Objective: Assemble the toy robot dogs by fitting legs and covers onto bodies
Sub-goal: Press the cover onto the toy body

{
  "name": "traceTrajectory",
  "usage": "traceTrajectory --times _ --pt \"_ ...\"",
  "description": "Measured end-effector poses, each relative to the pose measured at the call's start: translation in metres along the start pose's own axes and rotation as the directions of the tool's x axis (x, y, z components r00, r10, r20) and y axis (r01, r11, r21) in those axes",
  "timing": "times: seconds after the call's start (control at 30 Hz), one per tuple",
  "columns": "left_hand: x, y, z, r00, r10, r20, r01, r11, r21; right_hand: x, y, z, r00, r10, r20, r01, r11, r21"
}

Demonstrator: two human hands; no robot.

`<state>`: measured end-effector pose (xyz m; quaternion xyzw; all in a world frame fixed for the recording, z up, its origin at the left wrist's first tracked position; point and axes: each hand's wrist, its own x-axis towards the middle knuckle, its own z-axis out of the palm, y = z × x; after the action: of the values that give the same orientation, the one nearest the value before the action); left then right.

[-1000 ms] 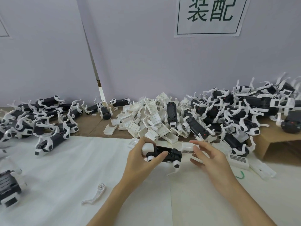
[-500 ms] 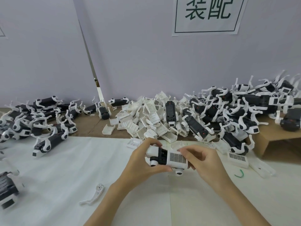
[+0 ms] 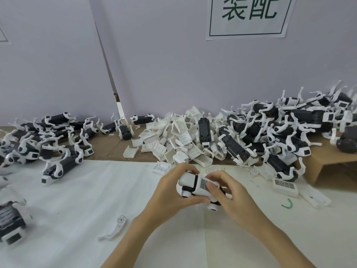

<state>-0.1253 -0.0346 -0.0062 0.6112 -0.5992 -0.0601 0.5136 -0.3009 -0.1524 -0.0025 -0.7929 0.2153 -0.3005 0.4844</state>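
where the white sheet [image 3: 77, 200] covers the near part of the table, both hands meet over one toy dog body [image 3: 199, 187], held just above the cloth. the left hand [image 3: 170, 192] curls around its smooth white head end, thumb underneath and fingers over the top. the right hand [image 3: 228, 192] clamps the other end, its thumb pressing down on a white cover [image 3: 202, 185] with a fine grille of dark slots that sits along the black body's back. two round white hip joints poke out below, one by the left thumb, one under the right palm; no legs show on them.

a single loose leg [image 3: 116, 227], thin, curved, with a round hub at one end, lies on the sheet near the left forearm. behind the hands is a heap of loose covers [image 3: 173, 140], boxy ribbed shells of glossy white plastic, tumbled on brown cardboard [image 3: 116, 146]. one bare black body [image 3: 204, 130] lies on top of that heap. to the right a tangled mound of dogs with legs [image 3: 280, 128] rises onto a raised cardboard ledge; to the left another cluster of legged dogs [image 3: 48, 140] sprawls, legs sticking up. a slotted cover [image 3: 285, 186] lies flat on the sheet to the right, with a small green curl of wire [image 3: 287, 204] near it. a paper sign [image 3: 249, 16] with large dark characters hangs on the pale wall.
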Motion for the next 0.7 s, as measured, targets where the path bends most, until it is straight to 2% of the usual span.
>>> traceTrajectory --times 0.13,0.2,0.27,0.37,0.47,0.57,0.7 --pt "0.002 -0.001 -0.002 0.998 0.037 0.046 -0.04 0.996 0.074 -0.001 -0.002 -0.006 0.994 -0.074 -0.076 0.07 0.996 -0.05" --pt "0.0 0.0 0.002 0.998 -0.046 0.052 0.043 0.998 0.054 -0.002 -0.005 -0.003 0.964 -0.225 -0.141 0.193 0.959 -0.209" --pt "-0.001 -0.001 0.005 0.99 -0.13 0.05 0.129 0.991 0.031 -0.004 -0.005 0.003 0.911 -0.38 -0.16 0.297 0.874 -0.385" --pt "-0.002 0.0 0.004 0.984 -0.16 0.078 0.164 0.985 -0.057 -0.004 -0.005 0.003 0.858 -0.487 -0.163 0.352 0.789 -0.504" --pt "0.0 0.006 0.002 0.991 -0.124 0.056 0.131 0.979 -0.155 -0.005 -0.005 -0.002 0.854 -0.501 -0.139 0.37 0.773 -0.516" --pt "0.001 0.01 0.002 0.995 -0.093 0.021 0.095 0.971 -0.22 -0.004 -0.006 -0.01 0.888 -0.447 -0.107 0.339 0.795 -0.503" --pt "0.001 0.011 0.0 0.996 -0.086 0.017 0.087 0.96 -0.267 -0.002 -0.008 -0.017 0.884 -0.464 -0.052 0.346 0.727 -0.593"
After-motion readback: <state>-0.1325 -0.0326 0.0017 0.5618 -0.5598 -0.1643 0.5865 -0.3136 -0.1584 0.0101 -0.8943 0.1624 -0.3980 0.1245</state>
